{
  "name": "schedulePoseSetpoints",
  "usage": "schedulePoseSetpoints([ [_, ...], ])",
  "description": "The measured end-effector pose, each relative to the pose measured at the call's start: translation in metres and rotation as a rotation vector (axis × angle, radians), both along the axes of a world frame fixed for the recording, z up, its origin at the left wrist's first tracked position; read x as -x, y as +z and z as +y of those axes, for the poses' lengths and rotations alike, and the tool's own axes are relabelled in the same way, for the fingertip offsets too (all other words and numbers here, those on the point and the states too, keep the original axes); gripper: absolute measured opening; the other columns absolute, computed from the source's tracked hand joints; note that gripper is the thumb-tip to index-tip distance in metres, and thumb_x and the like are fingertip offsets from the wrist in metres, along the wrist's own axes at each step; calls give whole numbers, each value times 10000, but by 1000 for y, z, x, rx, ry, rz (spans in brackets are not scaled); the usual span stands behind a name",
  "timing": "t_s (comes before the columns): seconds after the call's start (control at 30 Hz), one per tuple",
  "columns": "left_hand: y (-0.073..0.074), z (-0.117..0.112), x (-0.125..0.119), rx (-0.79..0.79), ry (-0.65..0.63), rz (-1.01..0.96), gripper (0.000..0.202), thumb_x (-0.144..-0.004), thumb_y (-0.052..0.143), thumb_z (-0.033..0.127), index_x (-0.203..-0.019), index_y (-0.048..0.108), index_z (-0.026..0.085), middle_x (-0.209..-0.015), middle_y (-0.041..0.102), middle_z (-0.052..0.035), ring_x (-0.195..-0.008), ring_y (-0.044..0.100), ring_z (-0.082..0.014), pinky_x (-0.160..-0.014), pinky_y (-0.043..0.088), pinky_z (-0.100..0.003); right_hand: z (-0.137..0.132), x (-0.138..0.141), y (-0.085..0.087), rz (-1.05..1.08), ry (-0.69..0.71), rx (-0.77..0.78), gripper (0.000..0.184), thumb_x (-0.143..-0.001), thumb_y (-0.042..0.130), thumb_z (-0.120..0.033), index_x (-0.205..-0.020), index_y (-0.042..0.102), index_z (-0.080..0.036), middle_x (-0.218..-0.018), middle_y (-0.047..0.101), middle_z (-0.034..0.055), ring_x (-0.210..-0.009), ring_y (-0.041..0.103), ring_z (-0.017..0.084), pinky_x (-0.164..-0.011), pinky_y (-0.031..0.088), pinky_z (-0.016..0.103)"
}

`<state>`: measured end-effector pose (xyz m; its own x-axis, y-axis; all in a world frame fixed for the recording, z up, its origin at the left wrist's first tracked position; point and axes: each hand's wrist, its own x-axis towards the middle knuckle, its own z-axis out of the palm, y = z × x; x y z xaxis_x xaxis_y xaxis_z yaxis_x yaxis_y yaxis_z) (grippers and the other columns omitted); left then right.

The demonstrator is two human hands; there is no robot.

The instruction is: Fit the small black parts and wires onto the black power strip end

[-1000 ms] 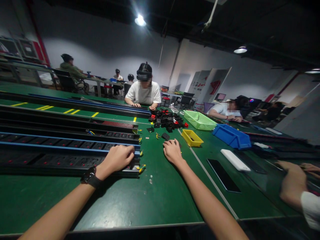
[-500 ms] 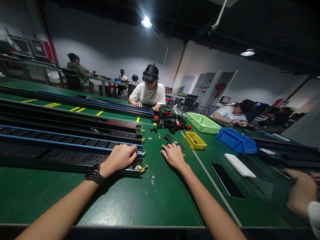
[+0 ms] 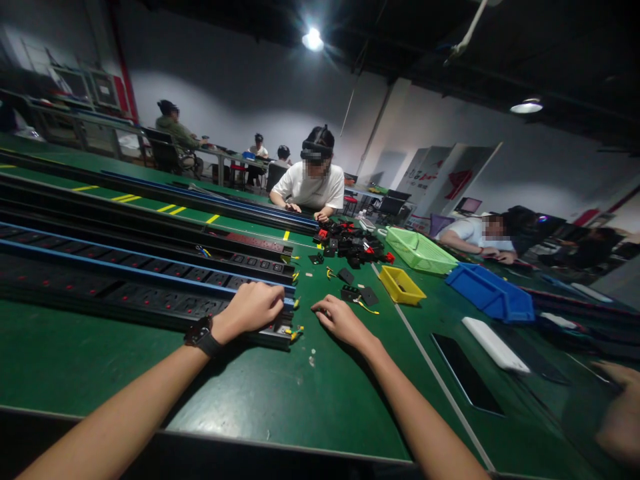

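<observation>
My left hand [image 3: 256, 308], a dark watch on its wrist, lies over the near end of a long black power strip [image 3: 165, 301]. Its fingers are curled down onto the strip; their tips are hidden. This strip has rows of sockets, small red dots and a blue edge, and yellow-green wires [image 3: 295, 331] stick out of its end. Just right of that end, my right hand [image 3: 340, 320] is low over the green table, fingers loosely bent and apart, holding nothing. Beyond it lie a black socket module [image 3: 367, 295] and a yellow wire [image 3: 367, 308].
More long rails [image 3: 150, 223] lie parallel behind. A heap of black and red parts [image 3: 353, 243] is ahead, beside a green basket [image 3: 415, 252], a yellow bin [image 3: 401, 287] and a blue bin [image 3: 487, 293]. A phone [image 3: 467, 373] and white power bank [image 3: 495, 343] lie right. Co-workers sit opposite and right.
The view has swung so the scene sits further right. My right hand has moved left, nearer the strip's end, uncovering the socket module behind it. My left hand stays on the strip.
</observation>
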<state>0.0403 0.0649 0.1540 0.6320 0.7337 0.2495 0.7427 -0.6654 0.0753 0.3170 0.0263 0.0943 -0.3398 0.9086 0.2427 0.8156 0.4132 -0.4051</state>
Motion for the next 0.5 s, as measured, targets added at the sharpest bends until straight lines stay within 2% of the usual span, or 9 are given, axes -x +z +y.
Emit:
schedulePoseSetpoints([
  [0.13, 1, 0, 0, 29, -1, -39, 255, -982, 485, 293, -938, 728, 227, -826, 767, -88, -754, 717, -259, -689, 461, -328, 0, 16, 0, 380, 5, 76, 173, -964, 642, -308, -1013, 761, -194, -944, 739, 56, -857, 663, 197, -819, 513, 328],
  [0.27, 1, 0, -1, 18, 0, -6, 252, -976, 490, 293, -960, 732, 228, -826, 767, -81, -756, 719, -259, -680, 454, -321, -1, 36, -2, 764, -31, 248, 321, -887, 728, -478, -998, 740, -178, -812, 713, 21, -703, 618, 165, -680, 503, 298],
  [0.37, 0, 0, -1, 9, 4, 11, 278, -989, 467, 301, -967, 733, 222, -827, 765, -83, -752, 718, -254, -673, 449, -316, -3, 46, -4, 896, -2, 316, 374, -826, 789, -518, -967, 732, -176, -783, 703, 13, -688, 611, 155, -682, 505, 297],
  [0.5, 0, 0, 0, 23, 0, -5, 272, -988, 475, 303, -978, 736, 226, -835, 766, -76, -755, 712, -239, -711, 464, -313, -6, 50, -4, 918, 51, 362, 381, -791, 828, -519, -928, 735, -176, -789, 699, 12, -704, 615, 155, -700, 503, 301],
])
